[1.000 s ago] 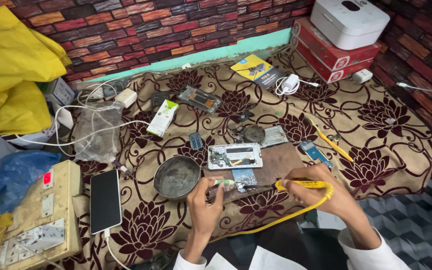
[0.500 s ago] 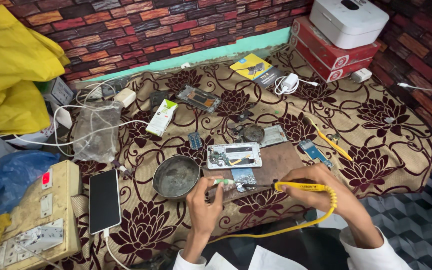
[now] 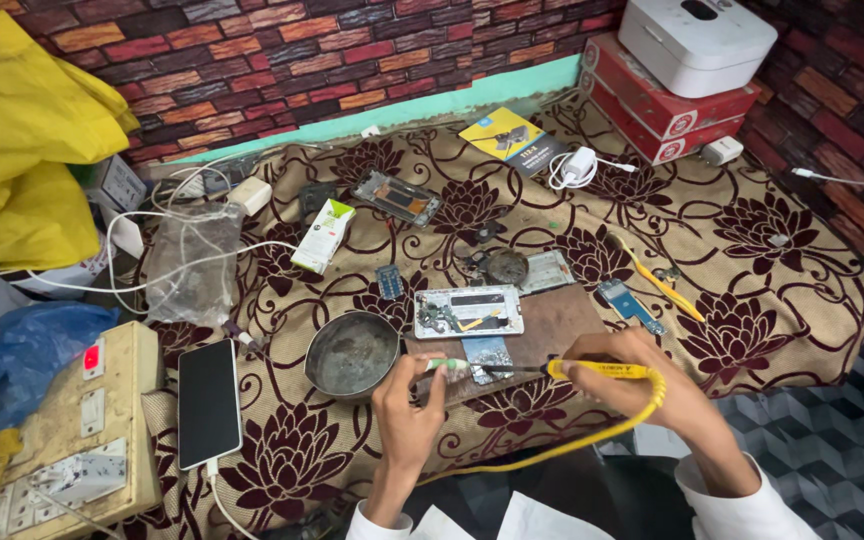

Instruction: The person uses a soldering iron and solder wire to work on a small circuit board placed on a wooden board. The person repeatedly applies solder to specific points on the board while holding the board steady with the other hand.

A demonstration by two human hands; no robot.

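My right hand [image 3: 642, 375] grips a yellow soldering iron [image 3: 592, 370], its dark tip pointing left over a small circuit board [image 3: 487, 355]. The iron's yellow cord [image 3: 592, 435] loops down toward me. My left hand [image 3: 407, 395] pinches a small green and silver part [image 3: 449, 365] right at the iron's tip. Both hands rest over a brown wooden work board [image 3: 552, 320]. Just beyond lies an opened phone body [image 3: 469, 311] with its insides showing.
A round metal bowl [image 3: 352, 355] sits left of my left hand. A white phone [image 3: 209, 402] lies plugged in beside a worn switchboard [image 3: 62, 430]. Loose parts, a white charger [image 3: 577, 165], stacked boxes [image 3: 667, 95] and yellow cloth [image 3: 22, 150] ring the patterned mat.
The soldering iron tip has moved slightly left to meet the part in my left hand. The yellow cord has swung a little. Everything else stays in place.
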